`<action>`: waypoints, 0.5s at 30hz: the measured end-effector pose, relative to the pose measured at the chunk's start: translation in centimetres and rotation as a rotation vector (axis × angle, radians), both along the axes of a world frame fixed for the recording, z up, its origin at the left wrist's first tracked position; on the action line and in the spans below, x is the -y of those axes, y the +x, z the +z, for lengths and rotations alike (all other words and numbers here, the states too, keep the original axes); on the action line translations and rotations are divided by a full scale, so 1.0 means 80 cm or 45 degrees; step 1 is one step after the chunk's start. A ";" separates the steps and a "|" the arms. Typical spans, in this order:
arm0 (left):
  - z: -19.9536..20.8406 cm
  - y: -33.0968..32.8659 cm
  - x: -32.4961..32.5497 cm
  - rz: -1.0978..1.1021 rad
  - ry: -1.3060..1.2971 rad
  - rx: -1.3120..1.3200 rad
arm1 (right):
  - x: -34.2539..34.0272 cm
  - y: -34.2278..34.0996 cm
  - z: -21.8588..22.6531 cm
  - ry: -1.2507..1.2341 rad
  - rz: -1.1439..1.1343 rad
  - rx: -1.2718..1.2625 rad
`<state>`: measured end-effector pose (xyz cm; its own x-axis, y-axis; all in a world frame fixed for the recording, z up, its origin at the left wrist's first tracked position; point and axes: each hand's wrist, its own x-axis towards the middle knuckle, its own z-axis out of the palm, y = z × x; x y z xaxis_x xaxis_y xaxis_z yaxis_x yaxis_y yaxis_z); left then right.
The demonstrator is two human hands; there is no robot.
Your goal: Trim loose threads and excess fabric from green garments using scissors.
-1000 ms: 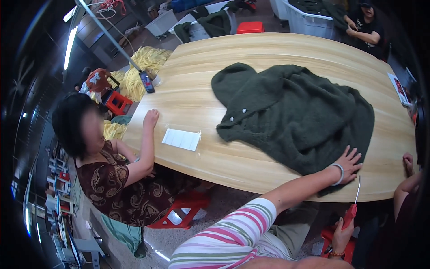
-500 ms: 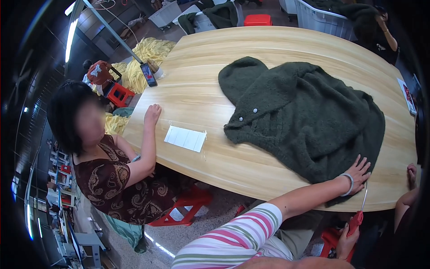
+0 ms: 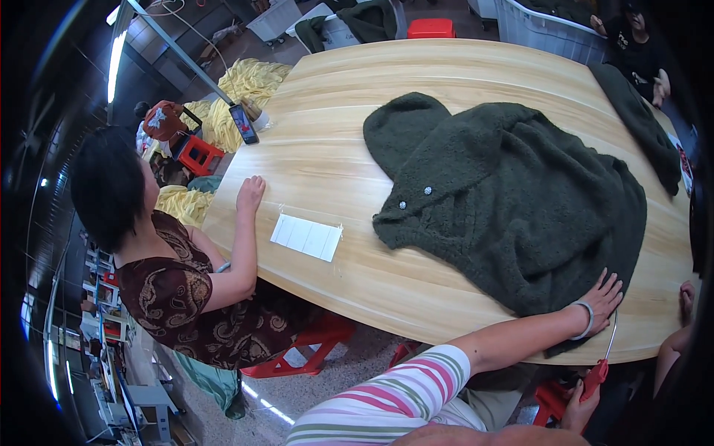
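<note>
A dark green fuzzy knit garment [image 3: 520, 201] is spread on the wooden table, with two shiny round buttons [image 3: 428, 191] near its left end. My left hand [image 3: 601, 301], a light bracelet at its wrist, lies flat with fingers spread on the garment's near right edge. Below the table edge, my right hand [image 3: 580, 409] is closed round the red handle of a hook tool [image 3: 596, 380]. Its thin metal shaft points up past the edge, and the bent tip is close beside my left hand. Part of the right hand's grip is hidden.
A co-worker [image 3: 171, 275] sits at the left, one hand on the table [image 3: 335, 126] near a white card strip [image 3: 306, 237]. A phone [image 3: 243, 124] stands at the far left edge. Another green garment [image 3: 639, 123] lies at the far right before a person. Grey bins [image 3: 550, 33] stand behind.
Another green garment has come onto the table's far right edge. The co-worker at the left has turned their head away. My hands keep about the same places on the garment and the hook tool.
</note>
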<state>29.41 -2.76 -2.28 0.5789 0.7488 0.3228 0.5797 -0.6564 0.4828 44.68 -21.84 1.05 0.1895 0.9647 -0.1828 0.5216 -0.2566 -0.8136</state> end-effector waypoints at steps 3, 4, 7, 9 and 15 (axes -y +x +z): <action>0.007 0.000 0.002 -0.019 -0.035 0.015 | 0.006 -0.003 0.007 0.069 0.045 -0.011; 0.010 0.003 0.003 -0.035 -0.034 0.026 | 0.010 -0.008 0.014 0.070 0.028 0.001; 0.019 0.021 0.002 -0.126 -0.102 0.027 | 0.019 -0.037 0.040 0.175 0.005 -0.051; 0.009 0.009 -0.001 -0.024 0.010 -0.005 | 0.009 -0.042 0.041 0.067 0.113 -0.015; 0.046 -0.034 0.005 -0.036 -0.110 -0.140 | -0.001 -0.075 0.070 0.045 0.037 0.042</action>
